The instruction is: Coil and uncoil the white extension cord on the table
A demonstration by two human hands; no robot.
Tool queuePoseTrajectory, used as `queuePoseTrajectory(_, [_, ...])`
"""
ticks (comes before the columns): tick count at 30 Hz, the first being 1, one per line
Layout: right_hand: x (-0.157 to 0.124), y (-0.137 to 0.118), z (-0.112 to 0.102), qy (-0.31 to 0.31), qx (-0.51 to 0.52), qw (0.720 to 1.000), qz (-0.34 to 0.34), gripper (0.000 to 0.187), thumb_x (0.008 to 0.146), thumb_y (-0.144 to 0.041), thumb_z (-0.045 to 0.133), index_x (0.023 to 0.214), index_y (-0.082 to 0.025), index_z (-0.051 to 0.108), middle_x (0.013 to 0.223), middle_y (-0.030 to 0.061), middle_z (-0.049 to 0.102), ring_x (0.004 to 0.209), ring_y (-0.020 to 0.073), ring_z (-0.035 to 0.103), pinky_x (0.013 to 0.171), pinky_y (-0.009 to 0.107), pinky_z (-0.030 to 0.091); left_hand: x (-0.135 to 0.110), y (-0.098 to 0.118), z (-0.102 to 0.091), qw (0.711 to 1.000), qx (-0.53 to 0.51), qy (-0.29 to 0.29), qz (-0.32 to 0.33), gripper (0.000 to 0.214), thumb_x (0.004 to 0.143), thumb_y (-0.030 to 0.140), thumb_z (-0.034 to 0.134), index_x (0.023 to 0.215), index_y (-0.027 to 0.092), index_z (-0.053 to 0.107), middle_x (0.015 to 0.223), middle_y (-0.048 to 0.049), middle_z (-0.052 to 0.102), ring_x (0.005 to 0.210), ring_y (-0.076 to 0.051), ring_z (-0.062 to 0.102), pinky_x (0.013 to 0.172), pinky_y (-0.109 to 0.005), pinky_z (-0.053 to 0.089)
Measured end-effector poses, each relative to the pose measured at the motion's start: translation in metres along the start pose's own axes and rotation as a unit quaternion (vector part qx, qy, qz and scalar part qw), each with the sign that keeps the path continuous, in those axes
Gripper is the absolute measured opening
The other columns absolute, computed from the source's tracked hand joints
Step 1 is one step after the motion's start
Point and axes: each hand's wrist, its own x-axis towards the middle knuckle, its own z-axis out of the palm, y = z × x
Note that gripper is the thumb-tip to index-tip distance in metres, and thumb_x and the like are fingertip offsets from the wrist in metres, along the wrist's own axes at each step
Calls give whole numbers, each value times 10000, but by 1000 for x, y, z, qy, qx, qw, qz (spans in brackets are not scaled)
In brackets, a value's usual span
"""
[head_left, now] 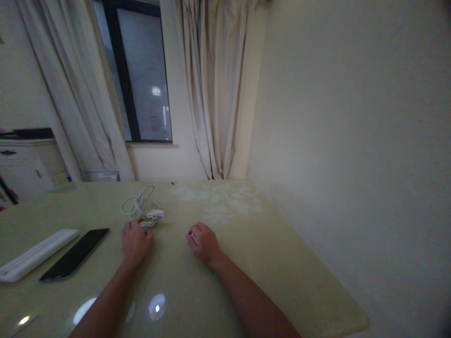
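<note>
My left hand (136,240) rests on the pale green table (246,263) with its fingers curled, their tips touching a small white plug-like device (154,217). A white cable (138,203) coils just behind that device. My right hand (202,242) lies about a hand's width to the right, closed in a loose fist with something small and pale showing between the fingers. Both forearms reach in from the bottom edge.
A black phone (75,254) lies flat to the left of my left hand, and a long white bar-shaped object (37,254) lies beyond it. A wall runs along the table's right side. Curtains and a dark window stand behind; a white cabinet (21,164) stands far left.
</note>
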Motion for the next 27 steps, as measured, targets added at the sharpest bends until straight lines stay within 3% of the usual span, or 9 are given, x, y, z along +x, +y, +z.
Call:
queuePoseTrajectory(8, [-3, -4, 2, -57, 8, 998, 9, 104, 1016, -304, 637, 992, -207, 666, 982, 26, 701, 830, 150, 618, 739, 256, 405, -1, -4, 7, 998, 4, -40, -52, 638, 895, 331, 437, 1375, -83, 503, 1269, -348, 625, 1256, -472, 582, 1070, -580, 465])
queuePoseTrajectory(13, [-3, -1, 3, -72, 16, 997, 27, 139, 1021, -328, 636, 998, -199, 682, 987, 28, 715, 818, 146, 613, 733, 262, 386, -1, -7, 8, 994, -32, -100, -15, 556, 896, 280, 456, 1420, 116, 543, 1465, -227, 604, 1256, -370, 649, 1056, -495, 519])
queuePoseTrajectory(16, [-3, -1, 4, -76, 17, 997, 29, 133, 1019, -323, 637, 1003, -201, 688, 994, 28, 718, 828, 148, 621, 740, 261, 394, -1, -3, 6, 989, -62, -131, 38, 529, 872, 225, 465, 1380, 161, 598, 1507, -162, 607, 1272, -297, 659, 1084, -419, 520])
queuePoseTrajectory(20, [-3, -3, 2, -78, 10, 997, 28, 110, 1013, -302, 637, 1004, -208, 694, 995, 25, 721, 840, 153, 639, 747, 255, 415, -2, 8, 3, 984, -79, -138, 77, 481, 862, 193, 472, 1302, 176, 665, 1425, -147, 667, 1311, -291, 635, 1139, -422, 477])
queuePoseTrajectory(24, [-4, -4, 2, -81, -7, 996, 25, 147, 1022, -330, 612, 1014, -214, 702, 1001, 34, 738, 853, 163, 658, 746, 257, 433, -7, 22, -3, 986, -91, -125, 70, 375, 962, 335, 430, 1108, 139, 715, 1229, -220, 706, 1121, -363, 693, 1008, -524, 537])
queuePoseTrajectory(27, [-4, -1, 10, -102, -30, 994, -2, 149, 988, -329, 627, 1036, -217, 712, 1003, 49, 758, 847, 186, 677, 745, 272, 467, -20, 47, -10, 969, -142, -152, 133, 407, 1024, 429, 390, 1043, 201, 728, 1133, -132, 750, 1059, -278, 709, 988, -416, 557])
